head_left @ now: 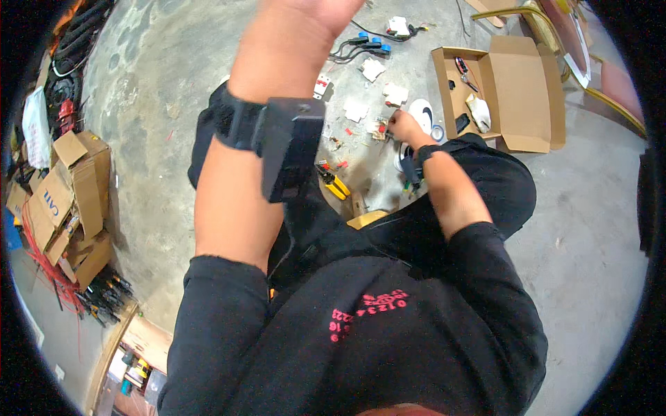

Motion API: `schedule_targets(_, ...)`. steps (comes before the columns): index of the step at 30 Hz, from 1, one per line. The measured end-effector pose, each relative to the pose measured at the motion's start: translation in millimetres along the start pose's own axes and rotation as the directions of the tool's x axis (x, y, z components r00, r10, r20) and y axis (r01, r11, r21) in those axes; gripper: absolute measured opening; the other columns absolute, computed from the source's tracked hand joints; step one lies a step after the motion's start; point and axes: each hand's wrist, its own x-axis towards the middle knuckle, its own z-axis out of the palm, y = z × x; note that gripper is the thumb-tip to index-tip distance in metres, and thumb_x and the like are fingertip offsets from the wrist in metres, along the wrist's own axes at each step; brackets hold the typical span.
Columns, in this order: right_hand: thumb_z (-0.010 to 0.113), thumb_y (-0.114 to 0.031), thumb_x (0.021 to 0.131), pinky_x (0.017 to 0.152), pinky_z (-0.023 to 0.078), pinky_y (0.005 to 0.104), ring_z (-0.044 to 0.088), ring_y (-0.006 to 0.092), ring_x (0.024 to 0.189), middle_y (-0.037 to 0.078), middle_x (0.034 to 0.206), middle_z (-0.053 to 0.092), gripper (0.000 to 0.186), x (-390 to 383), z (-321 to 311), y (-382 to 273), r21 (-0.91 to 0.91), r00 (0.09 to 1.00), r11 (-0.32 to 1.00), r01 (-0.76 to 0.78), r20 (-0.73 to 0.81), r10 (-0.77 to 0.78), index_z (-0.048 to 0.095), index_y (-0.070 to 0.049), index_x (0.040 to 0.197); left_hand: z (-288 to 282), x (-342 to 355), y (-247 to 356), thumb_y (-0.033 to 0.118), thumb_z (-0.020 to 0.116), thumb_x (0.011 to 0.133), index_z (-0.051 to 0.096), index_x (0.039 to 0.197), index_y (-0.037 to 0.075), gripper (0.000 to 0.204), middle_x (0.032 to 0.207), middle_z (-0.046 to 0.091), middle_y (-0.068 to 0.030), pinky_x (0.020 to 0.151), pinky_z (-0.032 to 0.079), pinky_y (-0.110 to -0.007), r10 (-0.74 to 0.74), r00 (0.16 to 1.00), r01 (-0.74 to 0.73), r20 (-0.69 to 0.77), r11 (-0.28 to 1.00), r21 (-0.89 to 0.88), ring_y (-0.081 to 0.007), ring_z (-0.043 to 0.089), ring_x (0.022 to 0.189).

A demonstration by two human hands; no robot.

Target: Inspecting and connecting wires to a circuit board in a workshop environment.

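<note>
The right hand [405, 127] is beside a small white piece [377, 130] on the floor [159, 132], the left hand [325, 10] partly cut off above (I cannot tell either grip's width).

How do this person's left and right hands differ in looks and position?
The left hand is mostly cut off by the picture's top edge; the right hand shows nearly whole. The left hand looks much larger, the right hand smaller. The right hand is down beside a small white-and-red part, its grip too small to judge; the left hand shows no such part. Both are bare, with a black strap at the wrist.
</note>
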Motion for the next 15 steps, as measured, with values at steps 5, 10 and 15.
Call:
schedule_targets(5, 0.067, -0.021, 0.079, 0.077, 0.054, 0.0420, 0.068, 0.0371, 0.085, 0.023, 0.088, 0.069, 0.026, -11.5, 98.9, -4.1, 0.093, 0.979, 0.986, -0.137, 0.163, 0.120, 0.070, 0.000, 0.095, -14.2, -11.4, 14.2, 0.029, 0.026, 0.103, 0.044, 0.125, -0.012, 0.049, 0.115, 0.059, -0.0258, 0.081, 0.053, -0.044, -0.006, 1.000, 0.006, -0.025, 1.000, -0.011, -0.0366, 0.061, 0.102)
schedule_targets(10, 0.070, -0.021, 0.079, 0.070, 0.055, 0.0405, 0.069, 0.0299, 0.072, 0.017, 0.079, 0.070, 0.024, 19.1, 154.9, -5.3, 0.196, 0.997, 0.980, -0.043, 0.077, 0.029, 0.070, -0.001, 0.092, -16.9, -16.1, 31.2, 0.027, 0.025, 0.103, 0.041, 0.127, -0.013, 0.049, 0.117, 0.058, -0.0272, 0.083, 0.052, -0.043, 0.019, 0.999, -0.019, -0.039, 1.000, 0.007, -0.0365, 0.060, 0.103)
schedule_targets(15, 0.075, -0.030, 0.081, 0.068, 0.055, 0.0410, 0.068, 0.0320, 0.070, 0.018, 0.083, 0.069, 0.037, 21.2, 180.1, -48.9, 0.348, 0.992, 0.929, -0.124, 0.063, 0.109, 0.065, -0.001, 0.101, -8.3, -37.8, 35.1, 0.023, 0.025, 0.103, 0.034, 0.133, -0.013, 0.048, 0.124, 0.053, -0.0304, 0.088, 0.050, -0.044, 0.063, 0.998, -0.061, -0.032, 0.997, 0.040, -0.0365, 0.057, 0.108)
